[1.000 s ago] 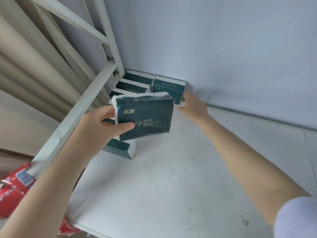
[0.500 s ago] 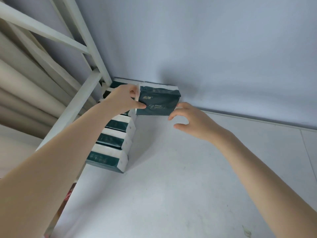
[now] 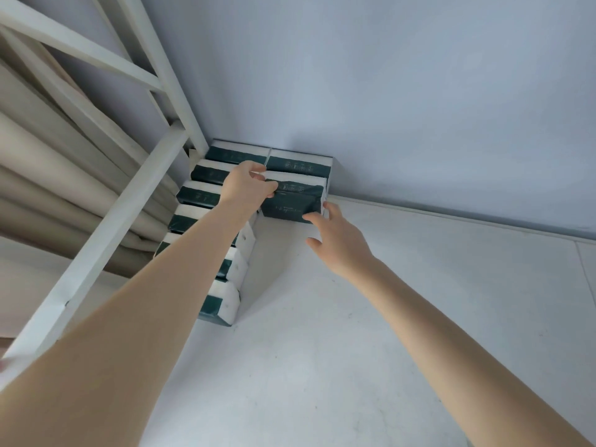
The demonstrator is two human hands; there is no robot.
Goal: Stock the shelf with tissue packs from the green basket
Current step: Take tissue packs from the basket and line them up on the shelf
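While the left hand (image 3: 245, 185) grips the left end of a dark green tissue pack (image 3: 293, 201), thumb on its front face and fingers curled over the top, the right hand (image 3: 338, 240) meets the pack's lower right corner with loosely straightened fingertips, apparently touching rather than clasping it. Held between the two hands, the pack stands on edge on the white shelf (image 3: 322, 333), just in front of another pack (image 3: 298, 162) set against the pale grey wall (image 3: 387, 91) in the back corner. To its left, a row of like packs (image 3: 206, 196) runs toward the viewer along the shelf's side edge. Beside them rises the white frame (image 3: 106, 233) of the shelving, with beige folds (image 3: 48, 162) beyond it. The left forearm covers parts of the row, and the printing on the packs is too blurred to read
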